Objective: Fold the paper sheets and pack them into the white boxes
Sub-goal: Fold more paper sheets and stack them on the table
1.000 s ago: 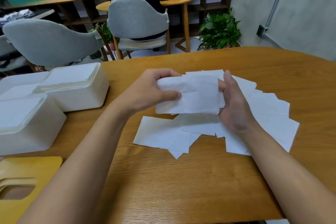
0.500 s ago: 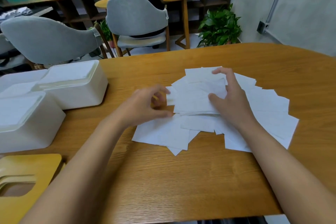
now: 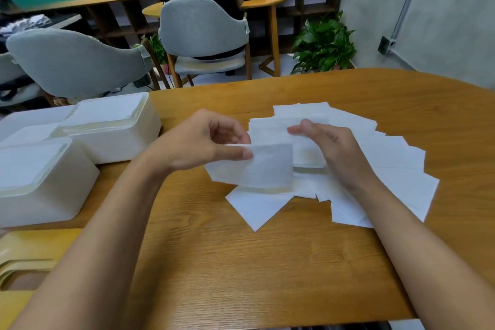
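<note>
Several white paper sheets (image 3: 396, 169) lie fanned out on the wooden table (image 3: 241, 262). My left hand (image 3: 203, 142) pinches one sheet (image 3: 265, 166) between thumb and fingers and holds it lifted above the pile's left side. My right hand (image 3: 329, 147) rests on a small stack of sheets (image 3: 308, 158) in the middle of the pile, fingers pointing left and pressing down. Two white boxes stand at the left: a far one (image 3: 112, 131) filled with folded paper and a near one (image 3: 40, 182), also holding paper.
A yellow lid (image 3: 29, 257) with a slot lies at the table's front left corner. Beyond the table stand grey chairs (image 3: 77, 61), a potted plant (image 3: 324, 43), a small round table and a person in dark clothes.
Both hands held a sheet up, then laid it on the pile. Now my left hand has lifted one sheet off to the left while my right hand stays on the stack.
</note>
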Tool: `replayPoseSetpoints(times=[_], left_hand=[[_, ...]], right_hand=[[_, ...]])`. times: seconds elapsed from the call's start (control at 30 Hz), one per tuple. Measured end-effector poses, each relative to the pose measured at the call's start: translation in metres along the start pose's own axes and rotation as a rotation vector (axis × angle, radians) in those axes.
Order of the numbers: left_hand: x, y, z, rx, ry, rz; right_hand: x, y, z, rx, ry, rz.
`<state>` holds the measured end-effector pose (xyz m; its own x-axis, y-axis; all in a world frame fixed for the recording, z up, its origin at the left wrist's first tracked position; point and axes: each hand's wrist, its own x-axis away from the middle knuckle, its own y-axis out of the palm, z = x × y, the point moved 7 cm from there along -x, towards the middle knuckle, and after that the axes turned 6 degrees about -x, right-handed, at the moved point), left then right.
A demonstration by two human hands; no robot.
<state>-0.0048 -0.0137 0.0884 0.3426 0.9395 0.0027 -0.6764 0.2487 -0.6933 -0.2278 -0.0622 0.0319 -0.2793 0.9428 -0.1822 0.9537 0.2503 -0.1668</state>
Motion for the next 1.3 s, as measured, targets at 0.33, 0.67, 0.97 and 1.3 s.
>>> replayPoseSetpoints(times=[0.33, 0.67, 0.97, 1.3], left_hand=[[-0.044, 0.014, 0.006, 0.007, 0.016, 0.214], [-0.018, 0.067, -0.044, -0.350, -0.319, 0.291], [-0.021, 0.075, -0.044, -0.204, -0.438, 0.159], [0.000, 0.012, -0.004, -0.156, -0.228, 0.078]], right_hand=[[0.004, 0.006, -0.005, -0.157, -0.062, -0.053], [-0.006, -0.036, 0.012, 0.269, -0.062, 0.259], [-0.012, -0.032, 0.030, 0.285, 0.041, 0.222], [-0.011, -0.027, 0.016, 0.129, -0.033, 0.164]])
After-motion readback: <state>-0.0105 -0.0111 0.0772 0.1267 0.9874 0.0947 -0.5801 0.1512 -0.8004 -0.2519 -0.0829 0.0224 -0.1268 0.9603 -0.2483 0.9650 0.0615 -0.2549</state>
